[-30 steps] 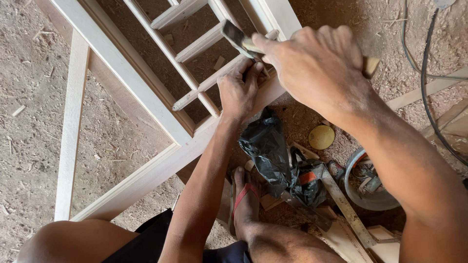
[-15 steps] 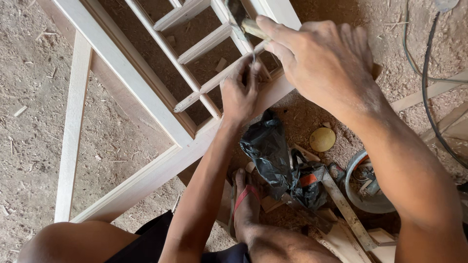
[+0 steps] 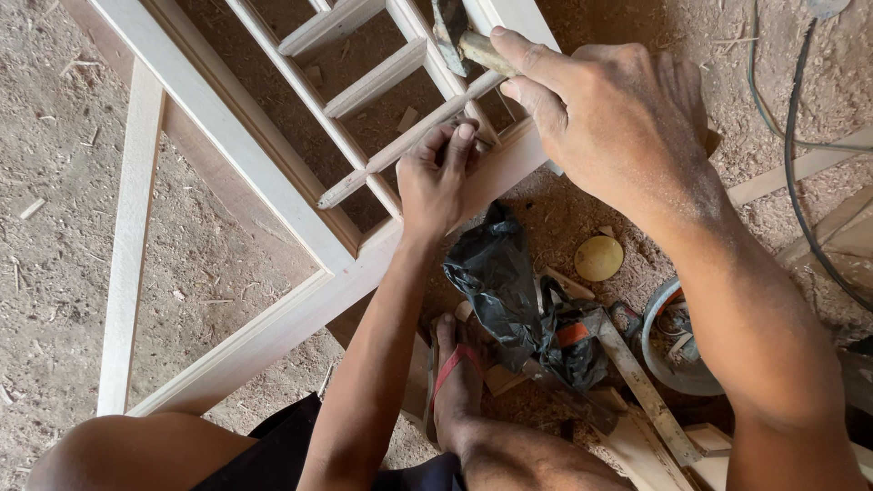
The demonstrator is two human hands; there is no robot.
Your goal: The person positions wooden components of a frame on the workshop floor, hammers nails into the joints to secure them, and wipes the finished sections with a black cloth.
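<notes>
Pale wooden lattice frame (image 3: 300, 227), unfinished, lying tilted over a sawdust floor (image 3: 55, 136); all places below are given from this frame. Loose wooden slat (image 3: 400, 150), thin and light, set diagonally across the frame's inner bars, near its lower rail; likely stiff along its length but easy to split, so best taken close to the joint being worked. Left hand (image 3: 436, 182): fingers curled narrow, pinching the slat against the lower rail. Right hand (image 3: 609, 118): fingers wrapped shut around the wooden handle of a hammer (image 3: 459, 41), whose dark head sits over the frame's upper bars; the tool looks heavy at the head, rigid, handle dry. Below the frame's lower rail: crumpled black plastic bag (image 3: 500, 282), round yellow disc (image 3: 598, 258), a metal try square (image 3: 637, 382), wood offcuts, a round container (image 3: 677, 341) of small parts. Right of the frame: dark cable (image 3: 800, 182). The person's sandalled foot (image 3: 455, 382) rests beneath the rail, crowding the bag.
</notes>
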